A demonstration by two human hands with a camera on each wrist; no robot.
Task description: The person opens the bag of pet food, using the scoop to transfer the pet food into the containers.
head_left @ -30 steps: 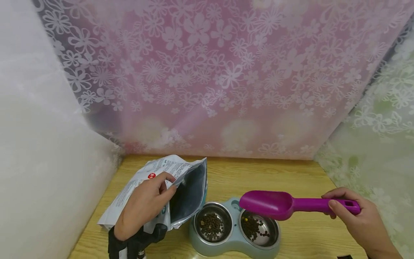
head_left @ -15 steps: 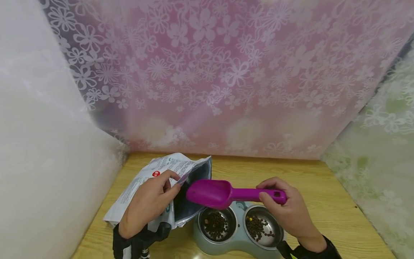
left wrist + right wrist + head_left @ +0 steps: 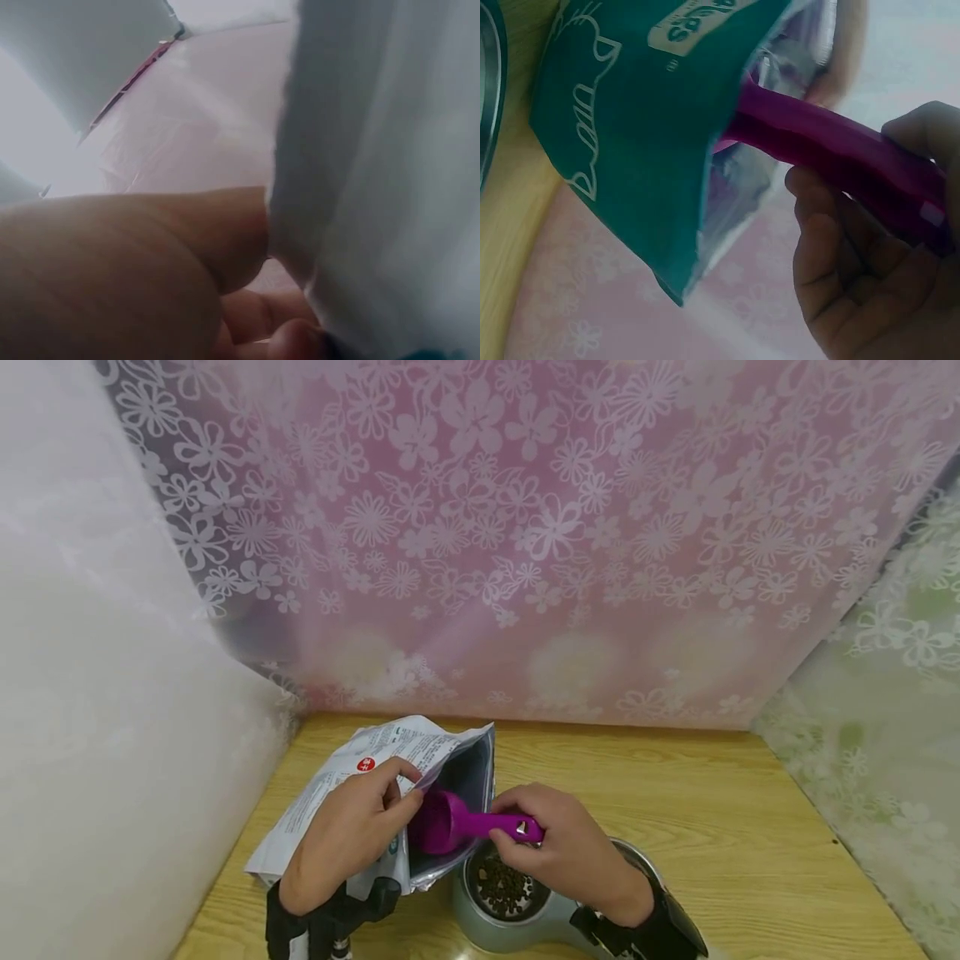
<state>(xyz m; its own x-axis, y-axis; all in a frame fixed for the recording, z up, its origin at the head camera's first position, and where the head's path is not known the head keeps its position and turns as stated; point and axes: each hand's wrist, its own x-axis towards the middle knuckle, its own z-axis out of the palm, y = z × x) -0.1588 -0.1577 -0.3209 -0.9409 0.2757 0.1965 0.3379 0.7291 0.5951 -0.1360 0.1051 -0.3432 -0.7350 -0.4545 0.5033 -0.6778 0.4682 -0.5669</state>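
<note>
A white and teal food bag [image 3: 315,802] lies on its side at the left of the table, its silver-lined mouth facing right. My left hand [image 3: 348,827] pinches the upper edge of that mouth between thumb and fingers. With its fingers round the handle, my right hand [image 3: 558,839] holds a purple scoop [image 3: 442,822] whose bowl is inside the bag's mouth. In the right wrist view the scoop's handle [image 3: 817,135] runs past the teal side of the bag [image 3: 630,127], and the bowl is mostly hidden. The left wrist view shows the bag's pale edge [image 3: 375,165] at the thumb.
A pale blue double pet bowl [image 3: 487,931] stands just below the bag's mouth. Brown kibble [image 3: 504,885] lies in its left steel bowl; my right forearm hides most of the right one. A pink flowered sheet [image 3: 525,568] hangs behind the wooden table [image 3: 712,827].
My right hand has moved left with the scoop, from over the right bowl to the bag, and the scoop's bowl has gone into the mouth. My left hand has kept its grip on the bag.
</note>
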